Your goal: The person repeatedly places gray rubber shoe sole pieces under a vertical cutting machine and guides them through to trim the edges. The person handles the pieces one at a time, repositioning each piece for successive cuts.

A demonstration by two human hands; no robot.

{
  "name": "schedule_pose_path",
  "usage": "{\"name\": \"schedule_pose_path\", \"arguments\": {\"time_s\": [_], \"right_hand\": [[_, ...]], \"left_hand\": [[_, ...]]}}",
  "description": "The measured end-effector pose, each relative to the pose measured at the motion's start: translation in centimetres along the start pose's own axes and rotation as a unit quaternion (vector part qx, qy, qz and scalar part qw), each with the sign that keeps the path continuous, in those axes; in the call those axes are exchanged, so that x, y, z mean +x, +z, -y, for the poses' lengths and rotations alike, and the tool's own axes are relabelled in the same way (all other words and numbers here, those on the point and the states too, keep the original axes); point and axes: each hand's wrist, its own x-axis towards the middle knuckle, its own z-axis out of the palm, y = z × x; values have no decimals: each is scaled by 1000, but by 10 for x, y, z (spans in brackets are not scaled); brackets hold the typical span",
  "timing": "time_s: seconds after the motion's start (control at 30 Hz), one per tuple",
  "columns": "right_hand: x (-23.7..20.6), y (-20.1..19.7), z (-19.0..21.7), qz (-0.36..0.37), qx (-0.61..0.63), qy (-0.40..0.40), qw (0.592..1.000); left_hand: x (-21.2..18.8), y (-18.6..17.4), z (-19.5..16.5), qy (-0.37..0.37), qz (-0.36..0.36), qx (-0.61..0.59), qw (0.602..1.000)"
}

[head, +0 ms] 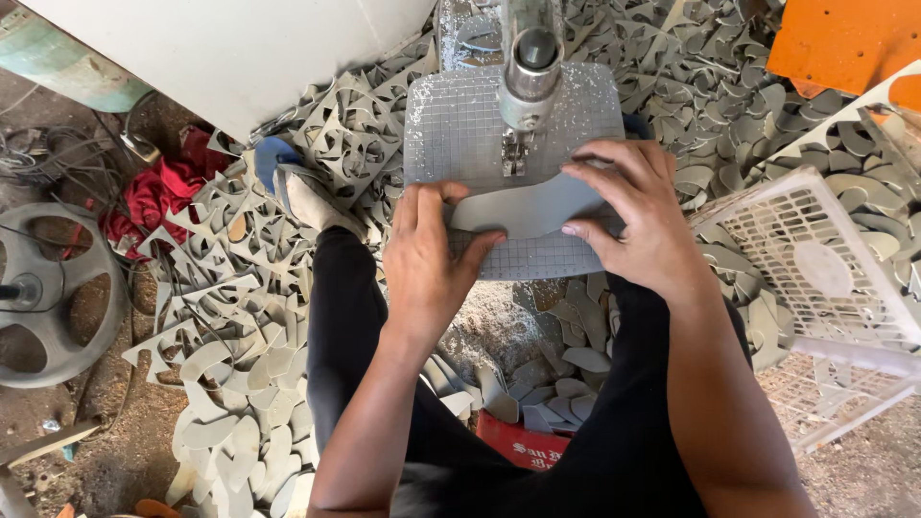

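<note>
Both hands are on one flat grey sole-shaped piece (532, 213), lying on the gridded metal table (460, 125) of a small machine. The piece sits just under the machine's vertical head (531, 67), its top edge right by the small foot (515, 153) below it.

Left hand (432, 254): fingers flat and together, pressing down on the piece's left end, thumb tip on its lower edge. It presses rather than pinches. Right hand (638, 216): fingers spread over the right end, thumb hooked along the lower edge. Same flat press, nothing enclosed.

Handling, my read: the piece looks like thin foam or rubber sheet. Light, flexible, a bit grippy, not fragile. It will likely buckle if pushed from one end, so flat pressure at both ends, as here, suits it. The middle strip between the two hands is the free part nearest the foot; fingertips are close to it on the right side.

Around the grip: below the hands, between the knees, a red box (523, 441) of cut pieces. Right of the right hand, a white plastic crate (815, 259). Left of the left hand and beyond the table, heaps of grey offcuts (345, 134) with the shapes punched out. Further left, red cloth (158, 197) and a spoked metal wheel (48, 297) on the dirt floor.
</note>
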Motion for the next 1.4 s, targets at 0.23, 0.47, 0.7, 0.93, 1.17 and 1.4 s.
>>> {"name": "schedule_pose_path", "arguments": {"time_s": [0.23, 0.47, 0.7, 0.93, 1.17, 1.4], "right_hand": [[1, 1, 5, -24, 4, -1, 1000], [-2, 6, -3, -3, -38, 16, 999], [-1, 19, -16, 13, -118, 1, 993], [1, 22, -8, -9, -112, 33, 993], [5, 21, 1, -30, -103, 48, 993], [5, 23, 1, -44, -92, 45, 994]], "left_hand": [[0, 1, 1, -2, -1, -5, 1000], [3, 2, 3, 16, -12, 10, 1000], [2, 2, 8, 31, -15, -10, 999], [7, 8, 11, 40, -20, 7, 999], [10, 8, 13, 43, -16, 6, 999], [11, 8, 15, 45, -19, 2, 999]]}}
